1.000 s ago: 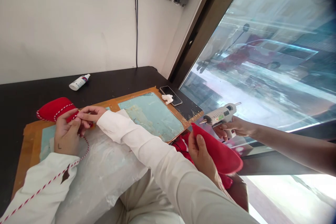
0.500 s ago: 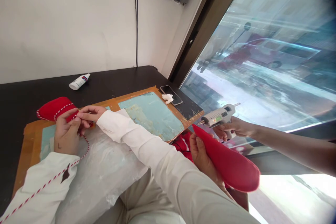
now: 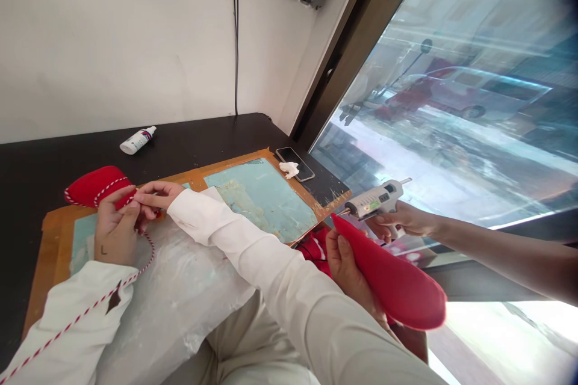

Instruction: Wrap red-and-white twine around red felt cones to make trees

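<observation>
My left hand (image 3: 116, 230) is closed around the near end of a red felt piece (image 3: 85, 183), which has twisted cord trim along its edge and across it. My right hand (image 3: 158, 195) pinches the red-and-white twisted cord (image 3: 148, 252) against the felt, its fingertips meeting those of my left hand. From there the cord loops down and runs over my left sleeve to the lower left. Exactly where the cord meets the felt is hidden by my fingers.
To the right, a co-worker's hands hold a glue gun (image 3: 374, 200) and a red felt piece (image 3: 392, 280). A clear plastic sheet (image 3: 174, 295) covers my lap. On the dark table (image 3: 194, 138) lie a white bottle (image 3: 137, 141), a stained board (image 3: 262, 198) and a phone (image 3: 303, 167) with crumpled white tissue (image 3: 289, 169).
</observation>
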Demonstrator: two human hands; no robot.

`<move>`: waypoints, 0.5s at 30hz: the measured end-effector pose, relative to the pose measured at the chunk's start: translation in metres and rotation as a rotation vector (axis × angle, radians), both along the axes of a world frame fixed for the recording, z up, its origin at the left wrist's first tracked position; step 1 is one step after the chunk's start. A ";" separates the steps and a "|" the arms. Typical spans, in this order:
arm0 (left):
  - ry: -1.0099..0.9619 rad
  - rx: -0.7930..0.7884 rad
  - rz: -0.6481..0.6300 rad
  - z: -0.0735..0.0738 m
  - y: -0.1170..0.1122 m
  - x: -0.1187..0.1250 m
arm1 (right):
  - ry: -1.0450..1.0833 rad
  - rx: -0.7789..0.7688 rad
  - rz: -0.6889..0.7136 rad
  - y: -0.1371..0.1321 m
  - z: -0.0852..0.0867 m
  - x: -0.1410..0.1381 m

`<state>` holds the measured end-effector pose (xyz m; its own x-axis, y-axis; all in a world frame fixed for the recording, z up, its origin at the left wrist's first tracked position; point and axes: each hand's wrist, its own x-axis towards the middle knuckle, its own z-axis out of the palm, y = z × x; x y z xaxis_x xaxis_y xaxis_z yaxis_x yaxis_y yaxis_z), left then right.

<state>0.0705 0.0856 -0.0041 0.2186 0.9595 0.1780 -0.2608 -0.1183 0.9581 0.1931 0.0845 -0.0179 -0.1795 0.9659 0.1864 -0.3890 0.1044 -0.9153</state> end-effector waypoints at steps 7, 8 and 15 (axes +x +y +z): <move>-0.007 0.017 -0.017 0.000 -0.001 0.000 | -0.025 -0.025 -0.012 -0.003 0.003 0.000; -0.006 0.021 -0.016 -0.001 -0.001 0.000 | -0.029 -0.032 -0.010 -0.003 0.004 0.000; -0.003 0.022 -0.013 -0.001 0.000 -0.001 | -0.026 0.009 -0.010 -0.001 -0.001 0.001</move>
<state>0.0697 0.0854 -0.0053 0.2307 0.9523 0.1998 -0.2651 -0.1360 0.9546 0.1940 0.0834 -0.0188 -0.1742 0.9662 0.1902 -0.3641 0.1163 -0.9241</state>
